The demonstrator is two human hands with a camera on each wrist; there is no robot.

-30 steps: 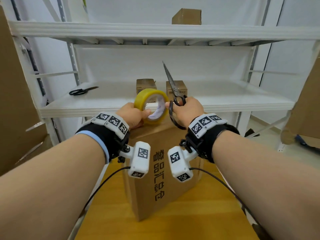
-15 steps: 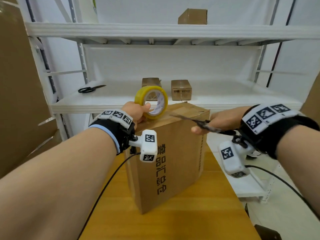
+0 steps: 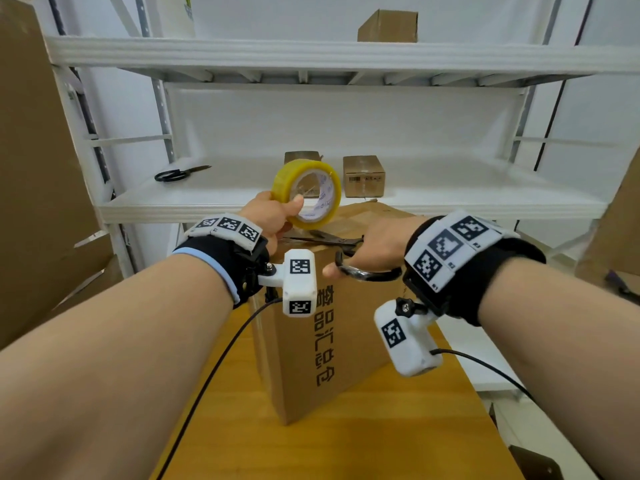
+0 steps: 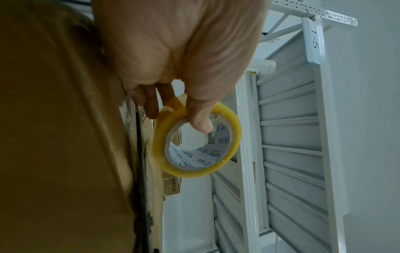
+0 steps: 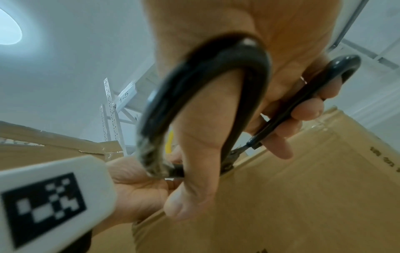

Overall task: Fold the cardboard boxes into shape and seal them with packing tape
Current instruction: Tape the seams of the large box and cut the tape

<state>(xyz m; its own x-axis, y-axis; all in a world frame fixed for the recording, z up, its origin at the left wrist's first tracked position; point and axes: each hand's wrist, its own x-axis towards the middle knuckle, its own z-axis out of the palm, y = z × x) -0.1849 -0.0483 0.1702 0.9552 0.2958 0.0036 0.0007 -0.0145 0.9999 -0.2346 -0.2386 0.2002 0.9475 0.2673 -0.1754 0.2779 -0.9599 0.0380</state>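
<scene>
- Left hand point(image 3: 268, 216) clamped on yellow tape roll point(image 3: 306, 194), thumb through the core, roll just above box top.
- Right hand point(image 3: 374, 244) clamped on black scissors point(image 3: 332, 241), blades flat, pointing toward left grip, under the roll.
- Tape strip between roll and cardboard box point(image 3: 329, 327) probably there; too clear to confirm.
- Box upright on wooden bench point(image 3: 415, 427), matte corrugated; roll glossy.

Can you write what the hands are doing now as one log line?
left hand: holds tape roll | right hand: holds scissors, blades over cardboard box top | stage: cutting tape
</scene>
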